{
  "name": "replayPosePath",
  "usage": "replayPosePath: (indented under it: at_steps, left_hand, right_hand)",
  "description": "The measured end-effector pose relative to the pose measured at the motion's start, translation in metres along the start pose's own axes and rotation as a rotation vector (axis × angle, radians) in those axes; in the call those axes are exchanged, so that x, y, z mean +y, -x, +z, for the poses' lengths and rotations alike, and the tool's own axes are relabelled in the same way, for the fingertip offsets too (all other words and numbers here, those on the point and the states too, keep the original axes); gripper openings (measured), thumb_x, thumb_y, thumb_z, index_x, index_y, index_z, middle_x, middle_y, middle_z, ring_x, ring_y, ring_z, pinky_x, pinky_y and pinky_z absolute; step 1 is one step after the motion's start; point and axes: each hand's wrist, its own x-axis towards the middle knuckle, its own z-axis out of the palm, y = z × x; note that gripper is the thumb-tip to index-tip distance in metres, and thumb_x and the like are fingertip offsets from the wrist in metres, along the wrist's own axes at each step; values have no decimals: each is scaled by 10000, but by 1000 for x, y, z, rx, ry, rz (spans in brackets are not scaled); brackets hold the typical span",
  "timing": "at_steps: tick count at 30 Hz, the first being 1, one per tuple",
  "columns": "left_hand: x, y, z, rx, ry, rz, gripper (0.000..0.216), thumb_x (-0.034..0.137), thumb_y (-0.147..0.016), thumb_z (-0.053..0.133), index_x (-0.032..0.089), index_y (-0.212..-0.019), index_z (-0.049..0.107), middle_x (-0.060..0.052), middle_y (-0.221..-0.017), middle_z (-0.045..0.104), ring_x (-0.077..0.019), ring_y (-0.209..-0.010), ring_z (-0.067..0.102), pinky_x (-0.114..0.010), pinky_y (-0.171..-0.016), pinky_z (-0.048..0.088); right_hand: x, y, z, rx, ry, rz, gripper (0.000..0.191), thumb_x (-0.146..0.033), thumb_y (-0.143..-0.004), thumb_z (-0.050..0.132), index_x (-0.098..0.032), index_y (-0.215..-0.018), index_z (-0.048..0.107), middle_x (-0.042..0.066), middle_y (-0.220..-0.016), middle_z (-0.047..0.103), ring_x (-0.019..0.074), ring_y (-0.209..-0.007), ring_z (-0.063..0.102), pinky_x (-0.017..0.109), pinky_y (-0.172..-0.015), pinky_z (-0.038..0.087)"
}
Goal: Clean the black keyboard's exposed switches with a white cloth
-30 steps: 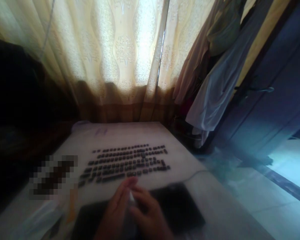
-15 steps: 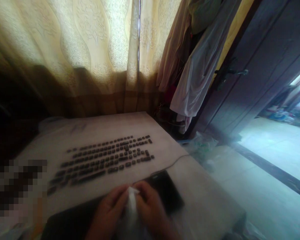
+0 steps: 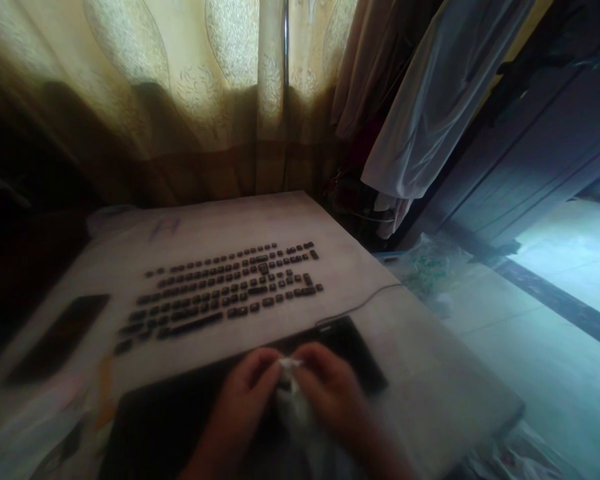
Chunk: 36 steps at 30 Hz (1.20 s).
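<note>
My left hand (image 3: 253, 383) and my right hand (image 3: 325, 380) meet at the fingertips, both closed on a white cloth (image 3: 297, 410), possibly tissue, that hangs down between them. A small dark spot shows in its folds, too blurred to name. Beneath the hands lies a black keyboard base (image 3: 175, 400), its cable (image 3: 365, 303) leading off its far edge to the right. Farther back, loose black keycaps (image 3: 215, 290) are laid out in rows like a keyboard.
The white-covered table (image 3: 420, 373) ends at the right above a tiled floor. A dark phone-like slab (image 3: 60, 337), an orange strip (image 3: 105, 393) and clear plastic (image 3: 35, 427) lie at left. Behind are curtains (image 3: 195, 120), hanging clothes (image 3: 420, 133) and a door (image 3: 545, 133).
The view has tilted down and turned slightly left, so the table appears higher. Both hands still hold the white cloth, and its bunched top has changed shape.
</note>
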Motion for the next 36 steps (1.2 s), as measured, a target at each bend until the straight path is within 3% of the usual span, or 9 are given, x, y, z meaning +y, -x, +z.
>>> replayPosePath:
  at_steps: [3, 6, 10, 15, 18, 22, 26, 30, 36]
  left_hand:
    - [1, 1, -1, -46, 25, -60, 423, 535, -632, 785, 216, -898, 708, -19, -760, 695, -171, -685, 609, -243, -576, 440]
    - [-2, 1, -1, -113, 31, -52, 438, 469, -622, 807, 225, -975, 719, -49, -883, 734, -216, -803, 657, -289, -690, 504]
    - [-8, -1, -4, -125, -164, 213, 264, 406, -743, 742, 262, -964, 763, -58, -995, 744, -248, -931, 668, -329, -832, 514]
    - [-6, 0, -6, -76, -389, 425, 164, 402, -834, 661, 272, -814, 759, -36, -794, 713, -209, -749, 652, -292, -703, 506]
    - [-6, 2, -6, -114, -461, 486, 202, 399, -873, 597, 265, -783, 718, -34, -748, 683, -194, -697, 635, -277, -659, 496]
    - [-15, 0, -7, -177, -592, 514, 264, 415, -918, 504, 272, -770, 669, -33, -742, 666, -178, -652, 623, -264, -617, 466]
    - [-23, -8, -9, -159, -662, 575, 290, 460, -898, 526, 276, -710, 647, -20, -654, 624, -158, -556, 566, -263, -546, 391]
    - [-22, -11, -9, -111, -624, 500, 446, 596, -875, 512, 257, -596, 588, -9, -558, 552, -150, -495, 495, -280, -516, 332]
    - [-16, -10, 4, -164, -322, 175, 624, 792, -806, 457, 220, -567, 522, 9, -578, 494, -151, -555, 437, -270, -554, 391]
  right_hand:
    - [0, -1, -6, 2, -25, 37, 103, -267, -812, 575, -203, -777, 649, -16, -692, 673, 145, -652, 616, 234, -591, 468]
    - [2, 0, -8, 48, -51, 76, 120, -286, -803, 583, -198, -795, 665, -7, -709, 678, 151, -662, 622, 242, -598, 485]
    - [3, 3, -7, 55, -71, 83, 199, -274, -825, 565, -206, -913, 729, 15, -792, 732, 169, -722, 670, 260, -645, 528]
    - [-6, 12, -10, 21, 114, -68, 194, -275, -858, 602, -219, -944, 766, 40, -865, 761, 183, -799, 706, 270, -715, 559]
    - [-8, 19, -14, -25, 272, -183, 158, -291, -850, 676, -225, -969, 757, 30, -834, 754, 169, -751, 703, 244, -674, 551]
    - [-5, 24, -16, -15, 413, -347, 159, -258, -925, 589, -201, -952, 735, 41, -793, 755, 163, -703, 714, 226, -638, 540]
    - [-8, 24, -15, -3, 474, -388, 183, -250, -945, 551, -195, -919, 723, 41, -764, 756, 163, -671, 719, 215, -627, 532]
    - [-14, 21, -14, -10, 501, -440, 177, -243, -944, 548, -192, -891, 708, 33, -727, 744, 153, -632, 702, 205, -611, 528]
    - [-13, 19, -11, 6, 532, -597, 206, -220, -974, 482, -180, -926, 678, 54, -762, 744, 158, -648, 689, 228, -608, 534]
